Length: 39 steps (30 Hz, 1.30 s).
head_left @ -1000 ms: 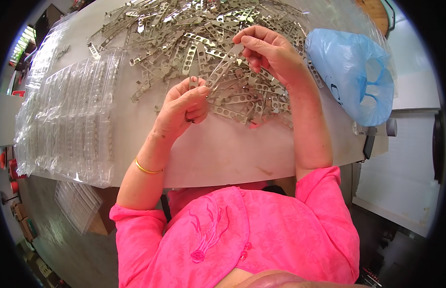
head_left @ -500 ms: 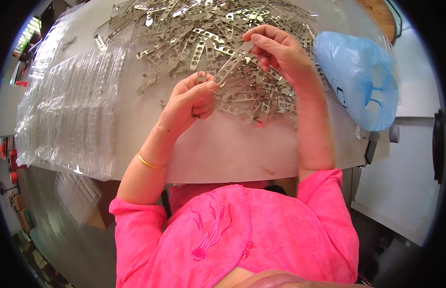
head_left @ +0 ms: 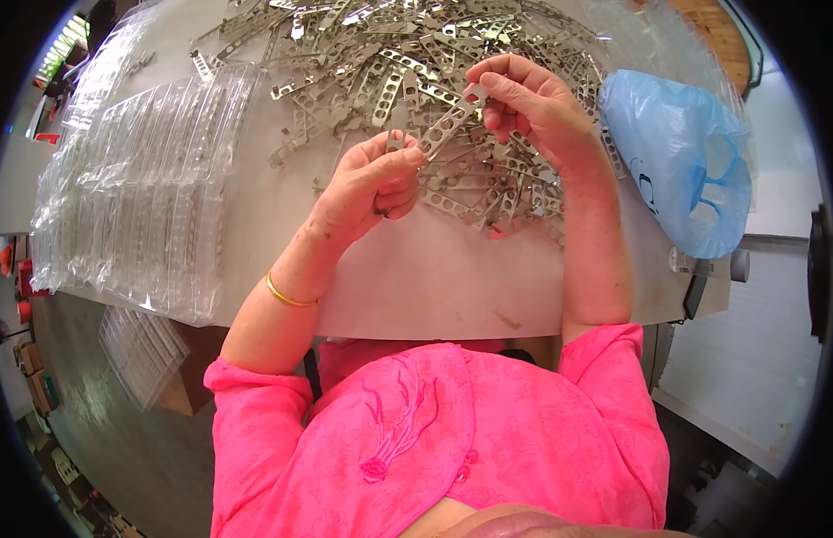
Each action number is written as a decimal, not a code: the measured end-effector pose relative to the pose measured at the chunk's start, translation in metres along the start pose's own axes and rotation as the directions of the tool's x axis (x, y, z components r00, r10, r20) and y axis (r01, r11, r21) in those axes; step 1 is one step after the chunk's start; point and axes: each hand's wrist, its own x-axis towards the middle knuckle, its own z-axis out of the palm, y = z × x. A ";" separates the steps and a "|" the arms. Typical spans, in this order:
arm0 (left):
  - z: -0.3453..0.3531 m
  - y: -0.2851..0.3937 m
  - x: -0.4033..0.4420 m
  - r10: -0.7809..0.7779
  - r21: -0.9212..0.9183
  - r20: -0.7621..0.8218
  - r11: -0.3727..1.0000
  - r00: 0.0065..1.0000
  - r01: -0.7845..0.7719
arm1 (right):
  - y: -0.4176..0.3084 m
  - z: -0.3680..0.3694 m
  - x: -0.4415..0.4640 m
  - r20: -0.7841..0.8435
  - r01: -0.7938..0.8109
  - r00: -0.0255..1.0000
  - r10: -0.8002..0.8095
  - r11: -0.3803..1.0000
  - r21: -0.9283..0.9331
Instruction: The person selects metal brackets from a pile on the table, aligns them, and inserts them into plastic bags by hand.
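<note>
together, hands (head_left: 376, 184) (head_left: 539, 112) angled inward, pinching strip (head_left: 446, 128)

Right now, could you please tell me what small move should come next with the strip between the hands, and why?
Probably the right hand should ease the perforated metal strip down toward the left hand: it slants up between them, and the left fingers also hold another metal piece, pointing upward.

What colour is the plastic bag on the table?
The bag is light blue, translucent, with black marking; the head view shows it.
</note>
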 end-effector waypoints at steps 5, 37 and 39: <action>0.002 0.001 -0.001 -0.008 0.032 -0.018 0.999 1.000 0.008 | 0.001 0.001 0.001 -0.008 0.009 1.000 -0.009 1.000 -0.005; -0.004 0.002 -0.001 -0.005 0.142 -0.180 0.989 0.984 0.030 | 0.008 0.027 -0.001 0.033 -0.091 0.995 0.094 0.991 -0.097; -0.006 0.001 -0.001 -0.019 0.138 -0.168 0.990 0.986 0.042 | 0.007 0.029 -0.002 0.032 -0.087 0.995 0.091 0.990 -0.109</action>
